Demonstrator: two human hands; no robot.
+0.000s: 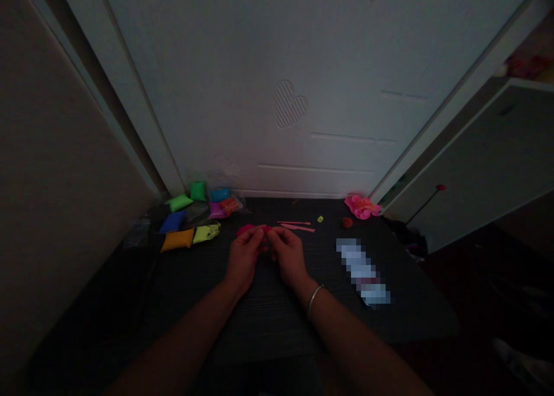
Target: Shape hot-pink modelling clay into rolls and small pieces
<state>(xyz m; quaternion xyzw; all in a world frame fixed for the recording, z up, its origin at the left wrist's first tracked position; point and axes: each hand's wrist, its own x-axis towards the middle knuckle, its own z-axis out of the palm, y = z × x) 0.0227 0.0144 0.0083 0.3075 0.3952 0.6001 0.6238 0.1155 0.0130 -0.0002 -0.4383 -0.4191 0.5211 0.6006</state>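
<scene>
Both hands meet over the middle of the dark table, their thumbs and fingertips pinched around deep pink modelling clay (245, 229). My left hand (244, 258) grips it from the left, and some of the clay shows behind the fingers. From the right, my right hand (289, 256), with a bracelet on its wrist, pinches the clay too. Its full shape is hidden by the fingers. Just beyond the right hand lie two slim pink modelling tools (298, 227). A small yellow-green lump (320, 219) and a reddish-brown ball (347, 223) sit farther right.
Several coloured clay packets (177, 240) lie at the left back. A pink ruffled flower shape (362, 206) stands at the back right corner. A blurred-out phone-like object (362, 272) lies on the right of the table (277, 332). A white panel (242, 96) rises behind.
</scene>
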